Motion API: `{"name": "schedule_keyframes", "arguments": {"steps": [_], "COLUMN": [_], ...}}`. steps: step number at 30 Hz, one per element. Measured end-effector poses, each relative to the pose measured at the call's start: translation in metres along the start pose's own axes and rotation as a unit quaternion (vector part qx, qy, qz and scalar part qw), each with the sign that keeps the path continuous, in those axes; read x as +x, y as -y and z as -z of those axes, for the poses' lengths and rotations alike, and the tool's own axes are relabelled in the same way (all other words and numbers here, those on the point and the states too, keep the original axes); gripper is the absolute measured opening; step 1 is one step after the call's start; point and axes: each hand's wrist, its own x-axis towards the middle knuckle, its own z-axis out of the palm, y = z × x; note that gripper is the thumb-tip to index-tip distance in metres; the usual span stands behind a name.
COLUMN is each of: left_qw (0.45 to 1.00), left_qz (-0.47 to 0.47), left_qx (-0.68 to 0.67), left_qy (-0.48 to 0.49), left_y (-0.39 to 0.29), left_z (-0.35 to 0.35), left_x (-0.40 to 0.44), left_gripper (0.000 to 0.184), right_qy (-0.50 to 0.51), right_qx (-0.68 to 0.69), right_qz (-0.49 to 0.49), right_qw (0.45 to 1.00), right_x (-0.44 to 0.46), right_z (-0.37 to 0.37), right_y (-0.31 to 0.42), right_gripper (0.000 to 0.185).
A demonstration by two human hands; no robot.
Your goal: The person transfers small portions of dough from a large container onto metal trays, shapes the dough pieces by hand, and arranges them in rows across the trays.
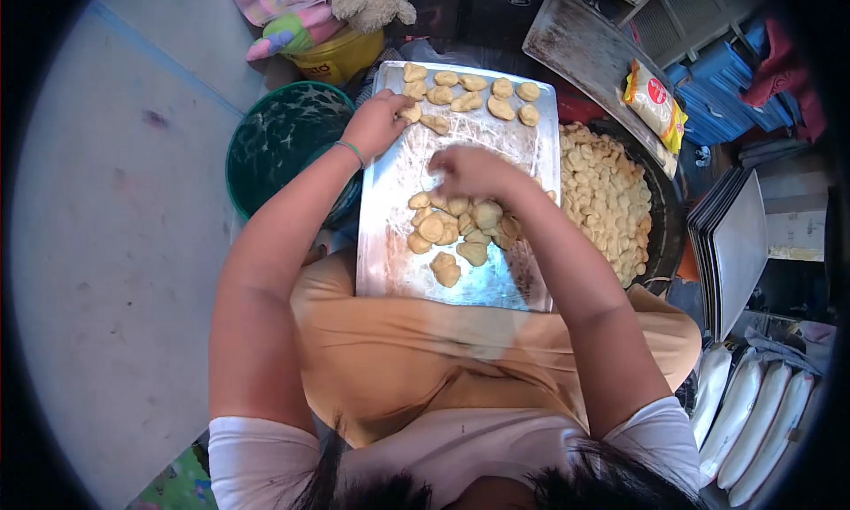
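A metal baking tray (390, 258) lies across my lap, scratched and stained. Rows of tan dough pieces (500, 109) sit at its far end, and a loose heap of the same pieces (447, 227) is on the nearer half. My left hand (376, 127), with a thin green band at the wrist, is over the tray's left edge, its fingers closed on one dough piece (410, 112) at the end of a row. Above the heap, my right hand (469, 172) is slightly blurred with its fingers curled in; whatever they hold is hidden.
At the right stands a wide dark basin (666, 235) full of pale pieces (606, 200). A green tub (266, 147) is at the left, near a yellow bucket (341, 58). Another tray (575, 41), a yellow-and-white packet (655, 103) and stacked sheets (735, 244) are farther right.
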Motion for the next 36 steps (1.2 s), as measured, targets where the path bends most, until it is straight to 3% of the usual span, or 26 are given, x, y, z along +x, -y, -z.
{"name": "schedule_keyframes", "arguments": {"steps": [3,6,10,11,12,16,17,20,22,24,25,28,29,32,36], "left_qw": [0.998,0.974,0.969,0.967,0.964,0.961,0.961,0.963,0.952,0.943,0.941,0.935,0.932,0.943,0.934], "left_qz": [0.053,-0.126,-0.161,-0.153,-0.147,-0.151,-0.160,-0.188,-0.253,-0.279,-0.275,-0.260,-0.255,-0.220,-0.292], "left_qx": [0.020,0.165,0.184,0.204,0.218,0.231,0.224,0.191,0.173,0.179,0.195,0.240,0.254,0.248,0.201], "left_qy": [-0.028,-0.095,0.037,0.030,0.029,-0.008,-0.026,-0.014,-0.020,-0.001,0.022,0.036,0.030,-0.022,-0.037], "left_y": [-0.017,-0.027,-0.038,-0.039,-0.041,-0.038,-0.036,-0.043,-0.049,-0.054,-0.056,-0.057,-0.057,-0.057,-0.067], "left_z": [-0.003,-0.006,-0.016,-0.016,-0.016,-0.022,-0.026,-0.026,-0.029,-0.035,-0.039,-0.045,-0.046,-0.053,-0.052], "left_x": [-0.002,-0.004,0.003,0.007,0.010,0.016,0.017,0.016,0.015,0.015,0.016,0.019,0.022,0.027,0.025], "left_gripper": [0.037,0.040,0.028,0.022,0.023,0.029,0.031,0.035,0.035,0.035,0.035,0.031,0.030,0.032,0.025], "right_qy": [0.088,-0.122,0.034,0.098,0.112,-0.104,-0.130,-0.181,-0.187,-0.177,-0.115,0.037,-0.074,-0.250,-0.239], "right_qx": [0.091,0.177,0.045,0.050,0.029,0.142,0.061,-0.020,-0.025,-0.037,-0.043,0.008,0.071,0.066,0.027], "right_qz": [-0.025,-0.101,-0.052,0.006,-0.002,-0.118,-0.137,-0.056,-0.099,-0.138,-0.090,-0.118,-0.121,-0.188,-0.213], "right_qw": [0.992,0.971,0.997,0.994,0.993,0.977,0.980,0.982,0.977,0.974,0.988,0.992,0.987,0.948,0.947], "right_x": [-0.007,0.006,0.001,0.000,0.001,0.007,0.008,0.011,0.003,-0.019,-0.028,-0.032,-0.028,-0.015,-0.034], "right_z": [0.011,0.033,0.018,0.012,0.007,0.032,0.040,0.029,0.040,0.057,0.053,0.055,0.046,0.044,0.056], "right_y": [-0.001,-0.025,-0.015,-0.010,-0.008,-0.021,-0.024,-0.044,-0.043,-0.040,-0.049,-0.063,-0.079,-0.078,-0.048], "right_gripper": [0.019,0.017,0.027,0.028,0.028,0.028,0.030,0.034,0.041,0.042,0.044,0.041,0.036,0.030,0.035]}}
